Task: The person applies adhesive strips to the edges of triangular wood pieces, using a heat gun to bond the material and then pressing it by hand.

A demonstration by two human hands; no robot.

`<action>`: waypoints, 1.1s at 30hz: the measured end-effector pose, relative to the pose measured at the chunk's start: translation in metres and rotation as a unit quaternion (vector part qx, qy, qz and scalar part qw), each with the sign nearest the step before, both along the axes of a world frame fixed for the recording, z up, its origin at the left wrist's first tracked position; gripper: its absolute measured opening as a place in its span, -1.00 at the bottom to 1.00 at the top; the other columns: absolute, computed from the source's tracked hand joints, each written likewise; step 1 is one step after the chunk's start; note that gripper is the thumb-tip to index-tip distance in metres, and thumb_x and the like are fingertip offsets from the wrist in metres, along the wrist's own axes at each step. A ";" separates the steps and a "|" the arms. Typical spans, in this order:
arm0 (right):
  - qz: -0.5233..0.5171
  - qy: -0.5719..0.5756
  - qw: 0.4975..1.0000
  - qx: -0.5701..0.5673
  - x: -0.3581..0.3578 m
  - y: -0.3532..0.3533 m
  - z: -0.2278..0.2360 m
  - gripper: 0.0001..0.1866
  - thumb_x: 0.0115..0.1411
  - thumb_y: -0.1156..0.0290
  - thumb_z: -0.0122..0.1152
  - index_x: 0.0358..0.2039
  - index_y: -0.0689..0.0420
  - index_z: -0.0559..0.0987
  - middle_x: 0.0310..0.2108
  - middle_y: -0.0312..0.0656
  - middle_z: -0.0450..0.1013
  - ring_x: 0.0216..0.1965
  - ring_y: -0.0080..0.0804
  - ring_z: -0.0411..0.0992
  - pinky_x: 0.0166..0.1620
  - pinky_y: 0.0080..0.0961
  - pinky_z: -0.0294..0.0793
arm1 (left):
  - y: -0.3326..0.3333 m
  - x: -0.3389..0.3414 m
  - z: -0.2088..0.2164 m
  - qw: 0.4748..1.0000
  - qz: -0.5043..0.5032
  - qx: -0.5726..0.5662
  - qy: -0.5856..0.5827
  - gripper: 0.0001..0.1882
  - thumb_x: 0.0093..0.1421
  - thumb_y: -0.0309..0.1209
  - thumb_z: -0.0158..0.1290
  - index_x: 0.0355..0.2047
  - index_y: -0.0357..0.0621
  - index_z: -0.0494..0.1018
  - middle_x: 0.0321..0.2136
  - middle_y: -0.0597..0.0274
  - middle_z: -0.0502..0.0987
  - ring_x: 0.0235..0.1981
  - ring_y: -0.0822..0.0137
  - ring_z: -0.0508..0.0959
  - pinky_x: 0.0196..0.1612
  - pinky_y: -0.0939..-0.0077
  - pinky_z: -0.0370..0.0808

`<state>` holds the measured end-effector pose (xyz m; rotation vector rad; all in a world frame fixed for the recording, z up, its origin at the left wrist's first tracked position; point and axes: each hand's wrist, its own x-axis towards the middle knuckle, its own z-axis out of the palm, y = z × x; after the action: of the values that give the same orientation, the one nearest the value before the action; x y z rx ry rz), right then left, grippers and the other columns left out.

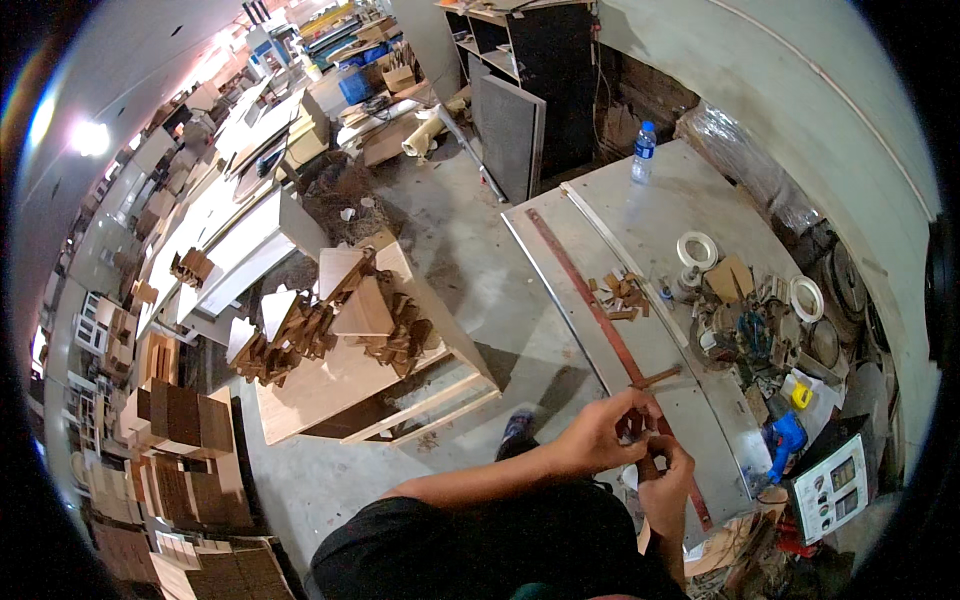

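Observation:
My left hand (608, 430) and my right hand (666, 480) meet over the near edge of a grey metal-topped table (640, 235). The fingertips of both are pinched together, and what they hold is too small and too hidden to make out. Just beyond my left fingers, a short brown bar (658, 378) lies across a long red strip (585, 290) that runs along the tabletop. Farther up the table is a small pile of brown wood pieces (622, 294).
To the left, a wooden cabinet frame (290, 412) bears stacks of cut wood pieces (362, 312). A water bottle (643, 155), tape rolls (697, 250), a blue power drill (786, 440) and clutter stand on the table's far and right sides. A dark shelf unit (560, 80) stands behind.

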<state>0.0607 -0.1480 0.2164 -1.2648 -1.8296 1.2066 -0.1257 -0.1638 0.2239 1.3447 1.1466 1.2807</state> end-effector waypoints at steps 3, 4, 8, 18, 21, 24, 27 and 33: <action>-0.021 0.010 1.000 -0.005 -0.001 0.015 0.003 -0.82 0.28 0.43 0.28 -0.18 0.27 0.60 -0.32 -0.02 0.58 -0.28 -0.22 0.55 -0.16 -0.26 0.51 | 0.017 0.000 0.002 1.000 -0.007 -0.020 -0.009 -0.67 0.14 -0.59 0.26 -0.09 -0.21 0.47 -0.22 0.22 0.59 -0.16 0.45 0.57 -0.07 0.48 0.54; -0.027 0.015 1.000 0.001 -0.003 0.022 0.003 -0.82 0.29 0.42 0.27 -0.18 0.28 0.60 -0.32 -0.02 0.58 -0.27 -0.21 0.56 -0.15 -0.27 0.51 | 0.024 -0.001 -0.003 1.000 -0.004 -0.021 -0.013 -0.68 0.13 -0.59 0.25 -0.10 -0.20 0.47 -0.22 0.23 0.59 -0.16 0.45 0.57 -0.06 0.48 0.53; -0.044 0.022 0.995 0.082 -0.010 0.050 0.002 -0.84 0.38 0.47 0.19 -0.20 0.34 0.59 -0.33 -0.13 0.56 -0.30 -0.47 0.47 -0.22 -0.44 0.47 | 0.063 -0.014 -0.001 0.999 -0.036 0.022 -0.003 -0.72 0.13 -0.60 0.22 -0.13 -0.21 0.49 -0.22 0.24 0.59 -0.14 0.44 0.56 -0.01 0.45 0.52; -0.134 -0.001 0.989 0.062 -0.083 0.092 0.036 -0.85 0.27 0.53 0.28 -0.14 0.21 0.64 -0.26 -0.07 0.63 -0.26 -0.24 0.59 -0.15 -0.38 0.55 | 0.202 -0.159 -0.004 0.974 0.159 0.144 -0.066 -0.76 0.07 -0.79 0.06 -0.30 -0.24 0.45 -0.30 0.28 0.52 -0.31 0.52 0.50 -0.25 0.65 0.45; -0.160 -0.029 0.986 0.034 -0.100 0.100 0.032 -0.86 0.27 0.50 0.29 -0.16 0.18 0.66 -0.24 -0.07 0.64 -0.24 -0.19 0.60 -0.13 -0.35 0.55 | 0.248 -0.190 -0.013 0.969 0.172 0.163 -0.072 -0.82 0.14 -0.78 0.04 -0.34 -0.23 0.45 -0.37 0.37 0.52 -0.41 0.60 0.43 -0.35 0.70 0.38; -0.175 -0.036 0.983 0.030 -0.116 0.103 0.027 -0.87 0.27 0.47 0.31 -0.18 0.14 0.67 -0.22 -0.08 0.64 -0.21 -0.15 0.60 -0.12 -0.31 0.55 | 0.285 -0.207 -0.049 0.983 0.157 0.072 -0.059 -0.87 0.13 -0.74 0.09 -0.38 -0.26 0.51 -0.43 0.44 0.51 -0.45 0.63 0.41 -0.36 0.69 0.38; -0.185 -0.099 0.975 0.075 -0.122 0.110 0.029 -0.86 0.25 0.46 0.33 -0.17 0.10 0.68 -0.24 -0.10 0.65 -0.24 -0.13 0.60 -0.14 -0.30 0.56 | 0.312 -0.205 -0.109 0.993 0.112 0.011 0.021 -0.90 0.10 -0.62 0.17 -0.33 -0.31 0.59 -0.48 0.40 0.55 -0.45 0.60 0.47 -0.37 0.65 0.42; -0.370 -0.219 0.902 -0.033 -0.069 0.117 -0.030 -0.88 0.29 0.42 0.27 -0.22 0.17 0.67 -0.29 -0.07 0.64 -0.30 -0.14 0.61 -0.20 -0.30 0.57 | 0.281 -0.121 -0.157 0.983 -0.124 -0.017 0.137 -0.93 0.10 -0.56 0.17 -0.37 -0.23 0.62 -0.47 0.16 0.66 -0.51 0.39 0.60 -0.40 0.45 0.52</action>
<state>-0.0085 -0.0314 0.1862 -2.1375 -1.3355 0.5840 -0.2470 0.1176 0.0672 1.6175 1.1367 0.9138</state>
